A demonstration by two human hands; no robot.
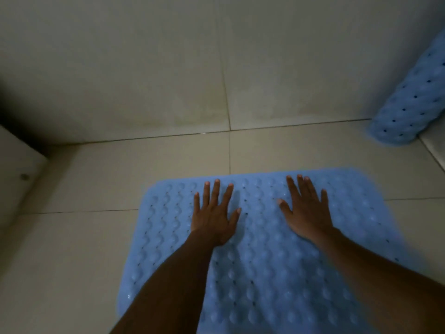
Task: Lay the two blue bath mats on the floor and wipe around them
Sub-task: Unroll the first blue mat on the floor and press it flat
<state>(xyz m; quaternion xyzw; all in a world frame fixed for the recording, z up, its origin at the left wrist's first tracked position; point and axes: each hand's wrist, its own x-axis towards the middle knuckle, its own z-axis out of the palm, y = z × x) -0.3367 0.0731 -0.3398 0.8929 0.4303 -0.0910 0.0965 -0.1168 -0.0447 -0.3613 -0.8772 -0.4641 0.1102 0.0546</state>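
Now both hands press flat on a blue mat.
Left hand and right hand spread their fingers wide on the flat mat, on the tiled floor. Second mat leans by the wall.

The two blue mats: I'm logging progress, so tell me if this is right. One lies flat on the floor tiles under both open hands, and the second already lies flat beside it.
Not quite. The head view shows one blue mat flat on the floor tiles under the left hand and right hand, both open. The second mat, however, is not flat: it stands against the wall at far right.
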